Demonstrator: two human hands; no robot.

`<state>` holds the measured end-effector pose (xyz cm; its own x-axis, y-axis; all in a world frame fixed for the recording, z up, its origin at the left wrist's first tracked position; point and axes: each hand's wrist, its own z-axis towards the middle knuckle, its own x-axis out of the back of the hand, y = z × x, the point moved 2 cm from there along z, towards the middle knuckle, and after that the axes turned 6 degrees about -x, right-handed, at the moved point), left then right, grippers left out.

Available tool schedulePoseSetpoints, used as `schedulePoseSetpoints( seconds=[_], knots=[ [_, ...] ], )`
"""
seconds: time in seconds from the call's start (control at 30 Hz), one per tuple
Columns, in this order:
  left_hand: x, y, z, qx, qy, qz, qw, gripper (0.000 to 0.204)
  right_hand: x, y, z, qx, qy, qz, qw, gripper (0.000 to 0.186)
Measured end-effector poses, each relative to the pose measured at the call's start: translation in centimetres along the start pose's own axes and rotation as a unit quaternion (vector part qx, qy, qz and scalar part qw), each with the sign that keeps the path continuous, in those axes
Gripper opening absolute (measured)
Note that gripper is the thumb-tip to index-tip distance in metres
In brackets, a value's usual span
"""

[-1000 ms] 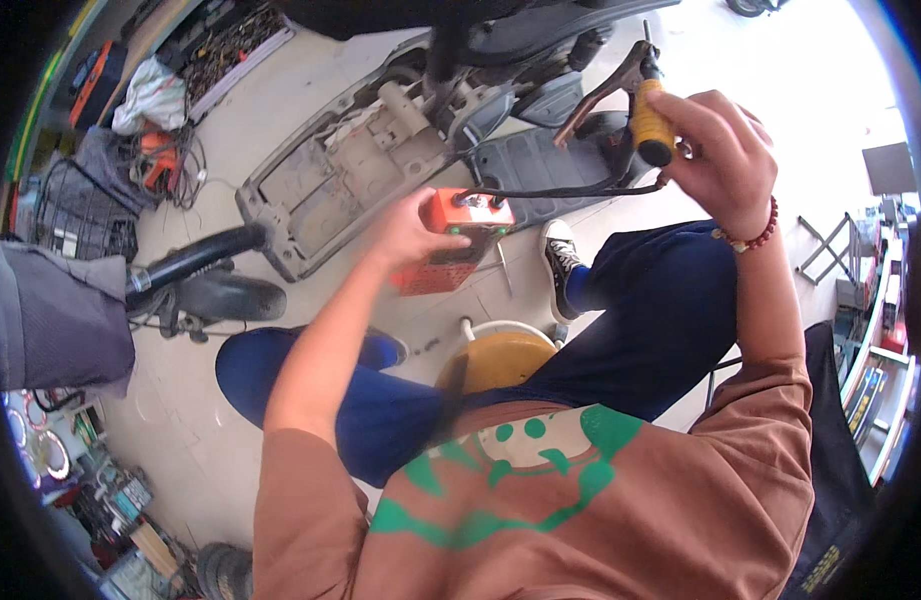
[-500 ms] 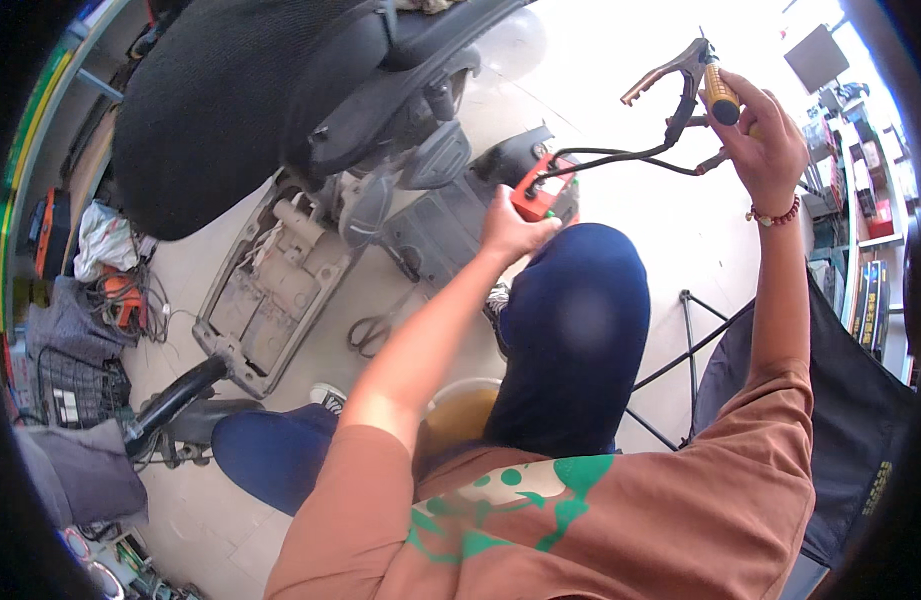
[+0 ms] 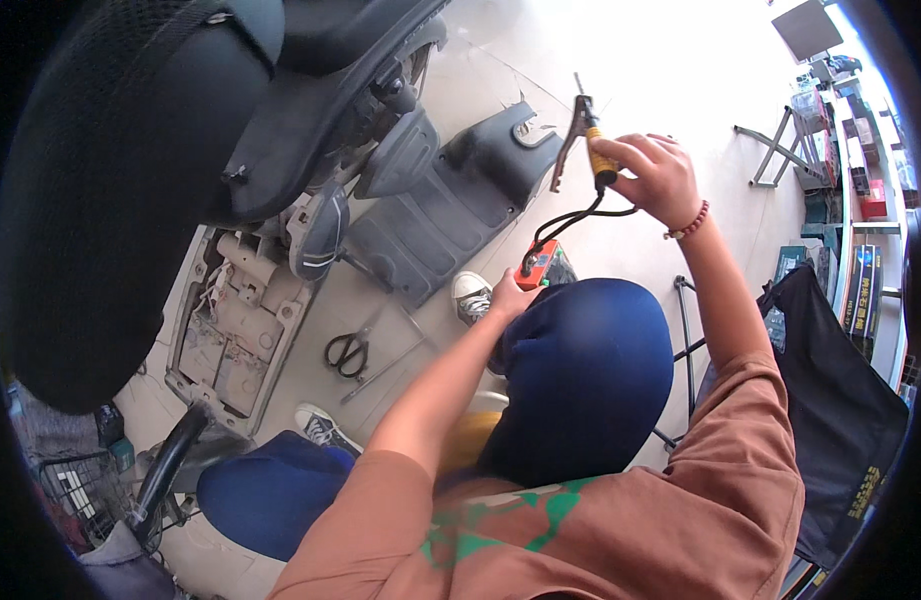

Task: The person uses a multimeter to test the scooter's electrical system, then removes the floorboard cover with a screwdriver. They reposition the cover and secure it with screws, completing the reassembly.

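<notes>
My left hand (image 3: pixel 513 297) is closed on a small red box (image 3: pixel 546 266) with dark sides, beside my raised knee. Black cables (image 3: pixel 570 222) run from the box's top toward my right hand (image 3: pixel 655 178). That hand is raised, its fingers closed round a yellow-handled probe (image 3: pixel 603 158) with a thin metal tip pointing up. A metal spring clamp (image 3: pixel 569 150) hangs against the probe on its left; whether my fingers also touch the clamp cannot be seen.
A partly stripped scooter with a black seat (image 3: pixel 90 200) fills the left. A grey plastic panel (image 3: pixel 440 215) and black-handled scissors (image 3: pixel 347 354) lie on the floor. A black folding chair (image 3: pixel 830 400) stands to my right, before shelves (image 3: pixel 875 230) of boxes.
My right hand has come left and slightly down with the probe and clamp, nearer the red box. The left hand keeps its hold on the box. The view has shifted.
</notes>
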<state>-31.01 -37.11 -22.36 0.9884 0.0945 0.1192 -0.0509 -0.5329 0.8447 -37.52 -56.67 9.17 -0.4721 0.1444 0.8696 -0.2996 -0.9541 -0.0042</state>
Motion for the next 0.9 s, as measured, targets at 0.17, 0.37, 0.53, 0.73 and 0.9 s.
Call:
schedulePoseSetpoints(
  seconds=[0.17,0.37,0.53,0.73,0.9],
  knots=[
    [-0.2,-1.4,0.3,0.023,-0.018,-0.001,1.000,0.088,-3.4,-0.9,0.5,0.026,-0.035,0.038,0.998,0.039],
    [-0.8,-2.0,0.9,0.076,-0.164,0.092,0.979,0.081,-6.0,-2.0,-1.5,0.038,-0.106,0.065,0.992,0.050],
    [-3.6,-8.5,4.0,0.071,-0.176,0.131,0.973,0.081,-7.5,-3.2,-2.3,0.058,-0.121,0.107,0.985,0.057],
    [-1.8,-11.3,4.5,-0.082,-0.212,0.062,0.972,0.055,-9.4,-5.7,-5.1,0.080,-0.175,0.109,0.975,0.034],
    [6.4,-2.0,-0.1,0.087,-0.019,-0.245,0.966,0.053,-9.1,-6.5,-6.2,0.045,-0.139,0.117,0.982,0.031]
  ],
)
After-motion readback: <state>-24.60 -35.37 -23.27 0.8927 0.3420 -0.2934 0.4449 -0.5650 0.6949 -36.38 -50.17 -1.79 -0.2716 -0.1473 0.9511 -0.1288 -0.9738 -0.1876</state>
